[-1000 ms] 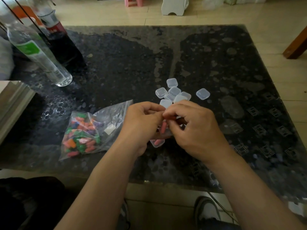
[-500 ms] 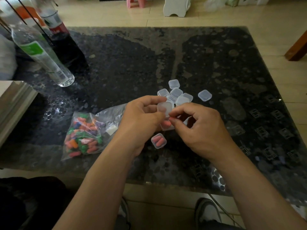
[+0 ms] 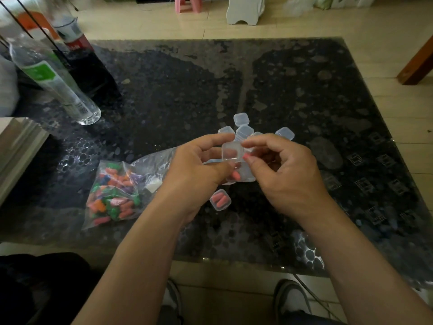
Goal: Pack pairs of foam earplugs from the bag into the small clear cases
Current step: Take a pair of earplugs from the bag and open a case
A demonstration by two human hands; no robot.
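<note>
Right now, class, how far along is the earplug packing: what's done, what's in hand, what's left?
Done: one packed case on the table holds a pink pair. In hand: the left hand and right hand grip an open case with a pink earplug showing inside, lid not shut. Left: several empty cases behind the hands, and the bag holds many earplugs.

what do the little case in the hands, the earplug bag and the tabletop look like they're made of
Held case: likely rigid translucent plastic, frosted; pink shows blurrily through its lid. Bag: thin clear plastic film, wrinkled and glinting, coloured earplugs visible inside. Tabletop: seemingly glass over a dark mottled surface; glossy, with pale reflections.
</note>
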